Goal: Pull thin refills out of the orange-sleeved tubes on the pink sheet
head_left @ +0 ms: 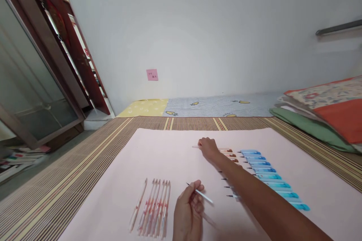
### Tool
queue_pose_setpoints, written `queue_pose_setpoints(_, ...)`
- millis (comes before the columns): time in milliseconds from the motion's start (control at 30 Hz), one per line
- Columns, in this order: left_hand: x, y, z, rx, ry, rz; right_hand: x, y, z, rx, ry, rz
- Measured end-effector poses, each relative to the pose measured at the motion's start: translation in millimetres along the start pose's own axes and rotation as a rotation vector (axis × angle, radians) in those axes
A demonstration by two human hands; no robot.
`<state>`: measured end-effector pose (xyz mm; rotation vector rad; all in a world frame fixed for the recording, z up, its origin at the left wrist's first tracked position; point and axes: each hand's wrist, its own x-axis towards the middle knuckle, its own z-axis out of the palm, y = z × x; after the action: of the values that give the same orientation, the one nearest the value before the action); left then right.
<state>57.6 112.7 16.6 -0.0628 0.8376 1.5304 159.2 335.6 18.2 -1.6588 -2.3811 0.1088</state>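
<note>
Left of the already aligned blue pens [258, 163], the right hand [209, 148] pinches a pale pen [195, 147]; the left hand [187, 211], an unlaid white stick [206, 196].

From one camera worn on the head, we look forward and down across a pale sheet [113, 196] toward a plain wall [198, 26], which fills the upper half of our view. The left hand [188, 209] sits close to us at the bottom edge; the right hand [208, 148] lies farther out, its forearm [260, 196] entering from the lower right. Our wide angle takes in a glass door [36, 83] at far left and stacked cloth [342, 120] at far right.
</note>
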Motion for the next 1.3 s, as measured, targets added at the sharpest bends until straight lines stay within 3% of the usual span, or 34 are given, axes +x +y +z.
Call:
queue_pose_setpoints(833, -9, 4, 7.9, -0.018, 0.011, -0.029, 0, 17, 11, 0.054, -0.007, -0.043)
queue_pose_setpoints(1300, -7, 3, 3.5, -0.026, 0.002, -0.034, 0, 27, 5, 0.278, 0.064, 0.008)
